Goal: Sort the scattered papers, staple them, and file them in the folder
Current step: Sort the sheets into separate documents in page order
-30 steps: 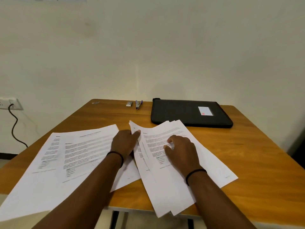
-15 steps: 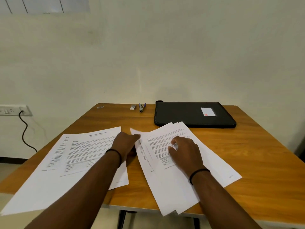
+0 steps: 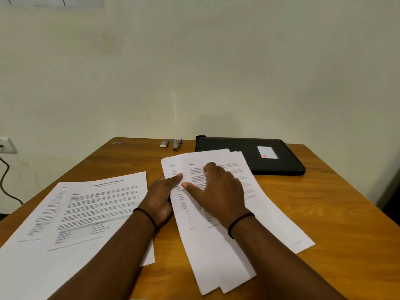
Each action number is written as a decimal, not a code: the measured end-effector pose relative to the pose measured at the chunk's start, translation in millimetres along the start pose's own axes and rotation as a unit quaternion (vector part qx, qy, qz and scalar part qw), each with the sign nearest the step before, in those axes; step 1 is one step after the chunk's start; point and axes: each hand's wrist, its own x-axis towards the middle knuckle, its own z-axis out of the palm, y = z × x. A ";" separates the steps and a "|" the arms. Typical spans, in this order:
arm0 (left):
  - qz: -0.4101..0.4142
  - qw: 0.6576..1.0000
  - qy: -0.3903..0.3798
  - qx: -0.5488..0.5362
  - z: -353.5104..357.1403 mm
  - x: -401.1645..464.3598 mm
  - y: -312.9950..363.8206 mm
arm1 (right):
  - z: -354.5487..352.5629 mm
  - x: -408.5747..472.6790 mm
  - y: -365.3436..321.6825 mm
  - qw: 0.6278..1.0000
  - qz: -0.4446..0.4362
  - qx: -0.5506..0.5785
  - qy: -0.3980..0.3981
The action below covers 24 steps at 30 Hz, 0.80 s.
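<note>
Plain cream wall [image 3: 216, 61] behind a wooden worktop [image 3: 346, 224]

The worktop is warm orange-brown with visible grain, its far edge close to the wall. Low on the wall at the left sits a white socket [image 3: 6, 145] with a black cable [image 3: 5, 180] hanging from it in a loose curve. A pale framed panel [image 3: 56, 1] shows at the top left; even, soft light falls on the wall
</note>
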 end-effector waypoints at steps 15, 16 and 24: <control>-0.026 0.996 -0.038 -0.078 -13.2 20.5 -4.4 | 12.2 -1.4 -0.5 0.983 0.102 0.125 0.088; -0.025 0.996 -0.038 -0.078 -12.6 19.8 -4.0 | 10.1 -2.3 1.0 0.978 0.102 0.152 0.097; -0.012 0.995 -0.039 -0.087 -9.2 15.1 -4.2 | 14.9 -9.6 1.9 0.990 0.030 0.099 0.097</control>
